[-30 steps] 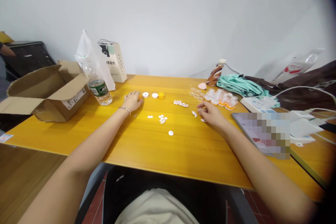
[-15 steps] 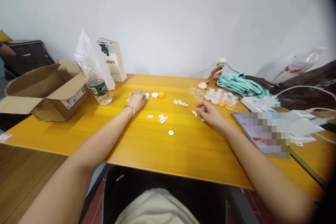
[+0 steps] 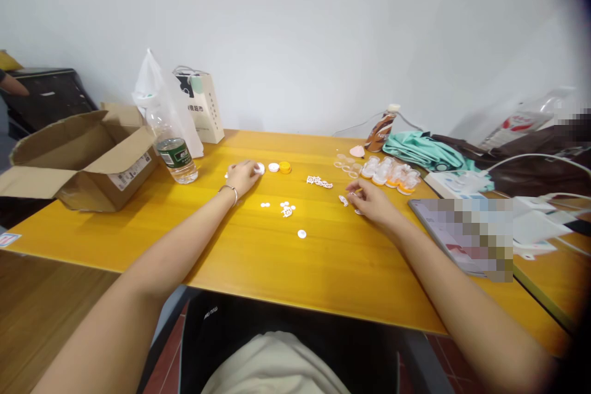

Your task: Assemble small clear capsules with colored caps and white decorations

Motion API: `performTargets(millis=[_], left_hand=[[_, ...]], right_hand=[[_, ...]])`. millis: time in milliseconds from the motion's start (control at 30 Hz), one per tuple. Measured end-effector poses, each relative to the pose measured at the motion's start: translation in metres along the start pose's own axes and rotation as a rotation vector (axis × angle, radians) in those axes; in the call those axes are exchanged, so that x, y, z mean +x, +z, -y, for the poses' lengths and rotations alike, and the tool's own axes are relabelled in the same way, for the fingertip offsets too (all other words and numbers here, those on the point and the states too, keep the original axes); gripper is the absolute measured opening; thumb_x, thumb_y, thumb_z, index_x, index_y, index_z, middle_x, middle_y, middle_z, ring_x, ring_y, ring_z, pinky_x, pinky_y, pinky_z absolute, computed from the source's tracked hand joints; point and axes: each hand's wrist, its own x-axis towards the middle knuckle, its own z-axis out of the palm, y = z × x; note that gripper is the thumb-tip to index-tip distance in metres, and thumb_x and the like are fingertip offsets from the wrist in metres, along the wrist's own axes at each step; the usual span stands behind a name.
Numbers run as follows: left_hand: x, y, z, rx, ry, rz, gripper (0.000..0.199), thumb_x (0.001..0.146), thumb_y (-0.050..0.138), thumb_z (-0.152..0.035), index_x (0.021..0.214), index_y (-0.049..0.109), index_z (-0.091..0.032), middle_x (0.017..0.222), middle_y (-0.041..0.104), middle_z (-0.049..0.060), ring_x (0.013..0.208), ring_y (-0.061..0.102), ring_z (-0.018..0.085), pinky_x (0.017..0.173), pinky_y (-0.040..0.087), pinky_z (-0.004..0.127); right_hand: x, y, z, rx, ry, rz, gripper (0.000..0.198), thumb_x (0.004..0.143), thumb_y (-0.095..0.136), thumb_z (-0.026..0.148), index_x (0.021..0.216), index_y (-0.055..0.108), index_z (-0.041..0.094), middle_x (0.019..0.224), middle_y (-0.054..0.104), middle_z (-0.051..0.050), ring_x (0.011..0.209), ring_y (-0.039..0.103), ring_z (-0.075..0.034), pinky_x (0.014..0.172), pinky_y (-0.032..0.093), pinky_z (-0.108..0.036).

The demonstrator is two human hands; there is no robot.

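My left hand (image 3: pixel 244 178) rests on the table with its fingers bent together, and the fingertips are on a white round cap (image 3: pixel 260 168). Right of that cap stand another white cap (image 3: pixel 274 167) and a yellow cap (image 3: pixel 285 167). My right hand (image 3: pixel 369 199) is curled low over the table; a bit of white shows at its fingers, too small to make out. Beside it lies a small white openwork piece (image 3: pixel 343 201). Between the hands are a row of white openwork wheels (image 3: pixel 319 182), a loose openwork wheel (image 3: pixel 287 212), several small white discs and a larger white disc (image 3: pixel 301 234).
Clear plastic pieces with orange bases (image 3: pixel 390 173) and clear rings (image 3: pixel 348 166) lie behind my right hand. A brown bottle (image 3: pixel 382 129), teal cloth (image 3: pixel 420 149), tablet (image 3: pixel 455 234) and power strip (image 3: pixel 450 184) are right. Left stand a cardboard box (image 3: pixel 87 166) and water bottle (image 3: pixel 175 157).
My left hand has shifted very slightly to the right, with more of the white cap showing at its fingertips. The view has moved a little; my right hand stays in place.
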Motion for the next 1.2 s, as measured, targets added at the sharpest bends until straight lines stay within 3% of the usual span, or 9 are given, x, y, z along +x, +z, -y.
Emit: performTargets(millis=[200,333,400,467,533,633,1200], left_hand=[[0.002,-0.009,-0.003,-0.127,-0.005,-0.122,0.016,0.082,0.043,-0.021,0.084,0.059,-0.017,0.097,0.063,0.008,0.093,0.056,0.019,0.084,0.038,0.033],[-0.011,-0.022,-0.026,-0.247,0.068,-0.104,0.017,0.082,0.044,-0.021,0.086,0.059,-0.015,0.093,0.064,0.006,0.085,0.058,0.014,0.078,0.044,0.026],[-0.025,-0.027,-0.045,-0.343,0.162,0.035,0.012,0.079,0.051,-0.023,0.081,0.061,-0.016,0.083,0.066,0.002,0.074,0.060,0.011,0.071,0.046,0.022],[-0.039,-0.032,-0.064,-0.569,0.287,0.358,0.014,0.078,0.054,-0.025,0.082,0.061,-0.014,0.078,0.067,0.003,0.069,0.061,0.011,0.067,0.047,0.021],[-0.051,-0.036,-0.079,-0.673,0.346,0.566,0.015,0.077,0.056,-0.026,0.083,0.061,-0.013,0.080,0.067,0.004,0.069,0.061,0.010,0.065,0.048,0.021],[-0.061,-0.039,-0.091,-0.668,0.396,0.687,0.014,0.077,0.056,-0.024,0.084,0.061,-0.013,0.082,0.067,0.005,0.070,0.061,0.010,0.066,0.047,0.020],[-0.067,-0.033,-0.098,-0.491,0.489,0.661,0.018,0.080,0.053,-0.028,0.091,0.063,-0.017,0.092,0.066,0.005,0.080,0.061,0.012,0.071,0.045,0.021]], right_hand=[[0.000,-0.002,-0.003,-0.040,0.013,0.023,0.009,0.073,0.048,0.022,0.079,0.053,0.020,0.062,0.057,-0.001,0.060,0.053,-0.015,0.056,0.041,-0.027],[0.001,-0.001,-0.007,-0.025,0.027,0.048,0.010,0.073,0.048,0.023,0.081,0.053,0.019,0.068,0.058,-0.001,0.060,0.052,-0.014,0.055,0.042,-0.025],[0.001,0.000,-0.008,-0.020,0.032,0.062,0.010,0.073,0.048,0.022,0.081,0.052,0.018,0.070,0.057,-0.001,0.059,0.052,-0.013,0.054,0.042,-0.024],[0.002,0.001,-0.009,-0.014,0.035,0.081,0.009,0.073,0.049,0.022,0.080,0.052,0.018,0.068,0.056,-0.001,0.056,0.051,-0.012,0.053,0.042,-0.023],[0.001,0.000,-0.009,0.002,0.034,0.092,0.010,0.073,0.050,0.025,0.080,0.051,0.019,0.066,0.055,0.000,0.055,0.050,-0.011,0.052,0.042,-0.023],[0.000,0.000,-0.006,0.023,0.026,0.099,0.016,0.073,0.054,0.032,0.079,0.052,0.018,0.066,0.056,0.000,0.055,0.050,-0.011,0.051,0.041,-0.023],[-0.003,-0.003,0.004,0.041,0.035,0.122,0.024,0.074,0.053,0.041,0.079,0.054,0.018,0.065,0.059,-0.001,0.051,0.049,-0.011,0.051,0.039,-0.023]])
